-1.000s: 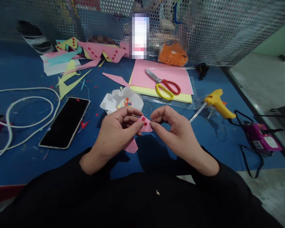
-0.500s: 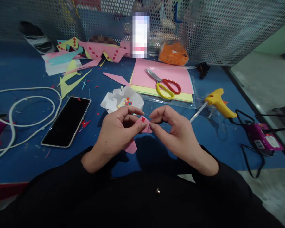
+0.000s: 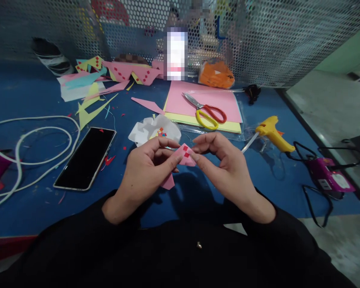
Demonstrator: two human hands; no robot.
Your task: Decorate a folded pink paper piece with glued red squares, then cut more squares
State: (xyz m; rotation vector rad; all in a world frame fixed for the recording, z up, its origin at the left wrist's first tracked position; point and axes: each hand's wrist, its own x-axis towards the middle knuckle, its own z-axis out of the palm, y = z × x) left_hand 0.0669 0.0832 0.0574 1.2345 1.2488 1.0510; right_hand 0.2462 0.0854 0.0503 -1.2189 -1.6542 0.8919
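Blue tabletop [image 3: 33, 218] lies below our fingers; our left hand [image 3: 144, 172] clamps the pink paper [image 3: 187, 161] between thumb and fingers; our right hand [image 3: 228, 168] thumbs its opposite edge, those fingers' grip unclear. We judge it light, easily creased, best pinched beside the red squares [image 3: 185, 148].
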